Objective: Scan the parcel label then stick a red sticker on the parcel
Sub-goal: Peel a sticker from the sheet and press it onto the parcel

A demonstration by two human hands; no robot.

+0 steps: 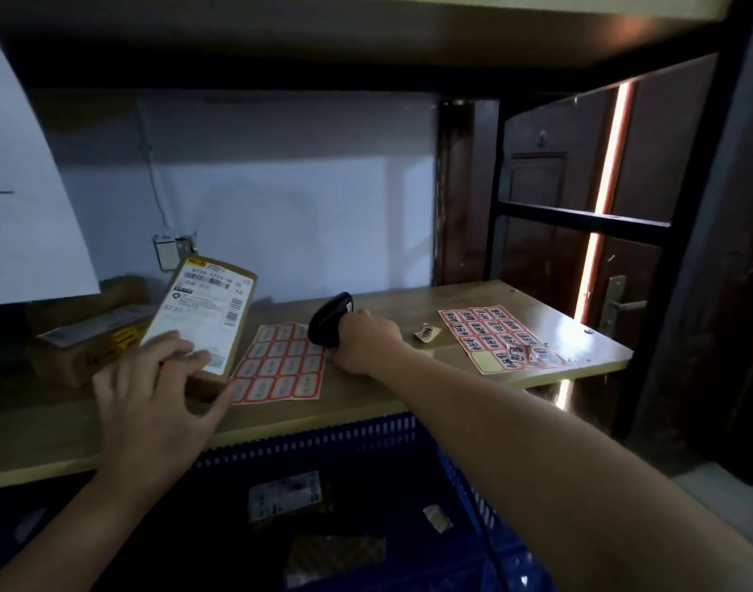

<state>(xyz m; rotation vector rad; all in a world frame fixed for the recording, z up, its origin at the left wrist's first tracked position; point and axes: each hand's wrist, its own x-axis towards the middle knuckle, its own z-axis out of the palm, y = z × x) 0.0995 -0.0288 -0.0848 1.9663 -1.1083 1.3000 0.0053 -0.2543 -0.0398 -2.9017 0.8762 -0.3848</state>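
A brown cardboard parcel [243, 292] with a white barcode label [202, 311] is tilted up over the left of the wooden shelf [366, 403], label facing me. My left hand [152, 399] grips its lower end. My right hand [366, 341] is closed around a black handheld scanner [330, 318], which rests low on the shelf just right of the parcel. A sheet of red stickers [281, 365] lies flat between the hands. A second, partly used red sticker sheet [496, 337] lies at the right of the shelf, with one loose sticker [426, 333] beside it.
More cardboard boxes [80, 339] are stacked at the shelf's left back. A blue plastic crate [366, 446] holding several parcels sits below the shelf front. A black shelf post [686, 249] and a dark door [550, 207] stand at the right. Another shelf board hangs overhead.
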